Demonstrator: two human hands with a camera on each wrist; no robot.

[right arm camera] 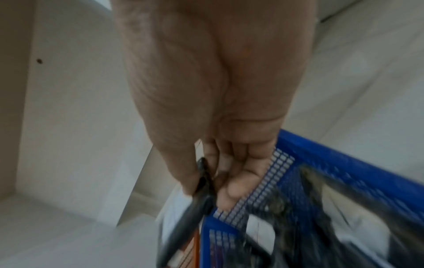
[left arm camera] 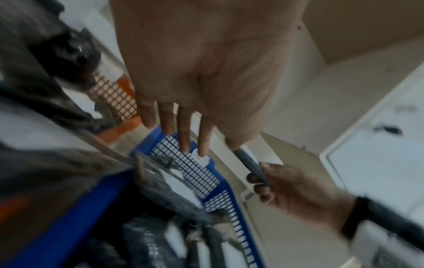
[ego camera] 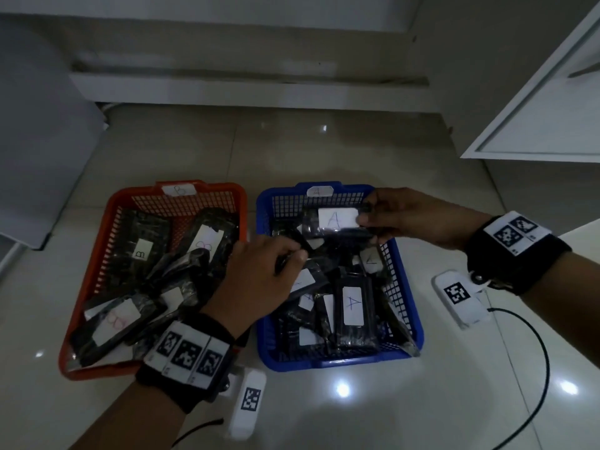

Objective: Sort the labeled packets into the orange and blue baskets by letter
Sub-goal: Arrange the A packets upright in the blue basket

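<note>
**A packet up over the blue basket**

Pinched at its right end between the right hand (ego camera: 418, 219) thumb and fingers (right arm camera: 238, 181): packet marked A (ego camera: 334, 222), just above the blue basket (ego camera: 412, 323). Left hand (ego camera: 259, 277) fingers (left arm camera: 183, 134) loose and straight beside it, grasping nothing. B packets (ego camera: 143, 251) piled left, in the orange basket (ego camera: 97, 267).

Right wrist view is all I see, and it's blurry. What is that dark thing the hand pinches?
Observer: The right hand pinches a dark packet; its white label reads A.
Operator: Is it over the right basket?
Observer: It is above the far end of the blue basket, whose own tag also reads A.
Operator: What is the other hand doing?
Observer: The left hand, fingers straight, is over the blue basket's left side, next to the orange basket.
</note>
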